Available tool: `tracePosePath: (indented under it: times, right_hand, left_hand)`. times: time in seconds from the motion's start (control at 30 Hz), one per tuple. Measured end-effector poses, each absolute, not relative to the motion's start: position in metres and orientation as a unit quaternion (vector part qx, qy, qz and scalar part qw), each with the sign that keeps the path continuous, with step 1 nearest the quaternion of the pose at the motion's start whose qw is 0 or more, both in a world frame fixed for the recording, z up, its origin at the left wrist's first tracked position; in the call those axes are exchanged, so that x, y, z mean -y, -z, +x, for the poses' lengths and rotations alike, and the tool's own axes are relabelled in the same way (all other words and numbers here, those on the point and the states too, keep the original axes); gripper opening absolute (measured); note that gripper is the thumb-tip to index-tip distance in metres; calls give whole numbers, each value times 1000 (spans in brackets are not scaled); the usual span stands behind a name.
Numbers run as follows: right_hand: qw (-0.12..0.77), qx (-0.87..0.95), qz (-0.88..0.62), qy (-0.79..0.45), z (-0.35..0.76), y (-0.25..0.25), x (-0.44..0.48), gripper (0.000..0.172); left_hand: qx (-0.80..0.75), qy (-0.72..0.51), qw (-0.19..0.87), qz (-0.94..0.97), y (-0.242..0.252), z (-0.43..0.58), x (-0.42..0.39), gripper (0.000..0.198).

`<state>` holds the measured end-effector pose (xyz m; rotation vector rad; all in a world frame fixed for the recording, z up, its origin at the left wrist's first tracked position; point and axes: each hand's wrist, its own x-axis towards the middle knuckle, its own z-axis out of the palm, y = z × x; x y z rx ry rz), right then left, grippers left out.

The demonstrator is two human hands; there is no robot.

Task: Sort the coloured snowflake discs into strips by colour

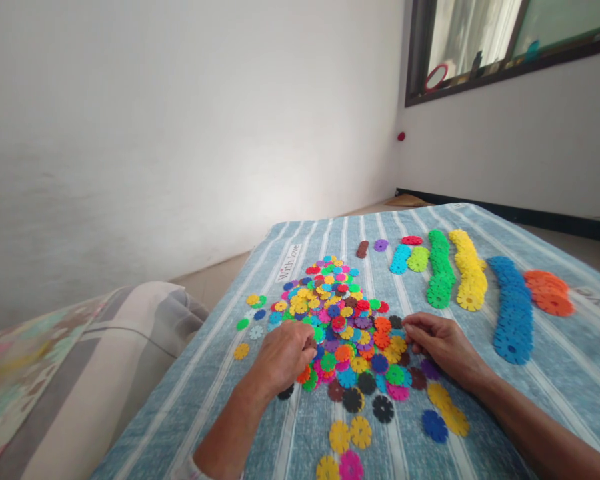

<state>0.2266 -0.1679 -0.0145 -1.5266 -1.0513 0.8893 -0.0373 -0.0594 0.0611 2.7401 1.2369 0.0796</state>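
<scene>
Pile of notched plastic discs (347, 310), mixed colours, heaped on the cloth-covered table (200, 393), between the two hands. At far left, a few strays, including a yellow disc (241, 351). Left hand (286, 353): curled over the pile's left edge, discs close by its fingertips. Right hand (440, 340): fingertips drawn together at the pile's right edge, just beside a black disc (395, 322). Fingertips small and partly hidden; cannot tell whether either grip holds a disc. Further right, overlapping rows: green (441, 273), yellow (467, 273), blue (513, 313), then orange (550, 292).
</scene>
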Motion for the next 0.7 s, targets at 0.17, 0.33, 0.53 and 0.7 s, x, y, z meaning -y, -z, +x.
tracePosePath:
  times: [0.17,0.33,0.53,0.7]
  right_hand:
    - [523,444,-629,-366,226,14,167,26]
    - [523,458,-624,-357,227,17,164,23]
    - [525,461,-620,-357,226,16,162,21]
    - [526,468,-618,-350,226,16,161,22]
  left_hand:
    - [-414,-15,78,907,-63,-37,57,7]
    - [-424,4,85,902,-66,-36,55,7]
    - [-425,-14,55,903,-62,-36,53,9]
    - [-395,-101,47,912,-61,-35,56,8]
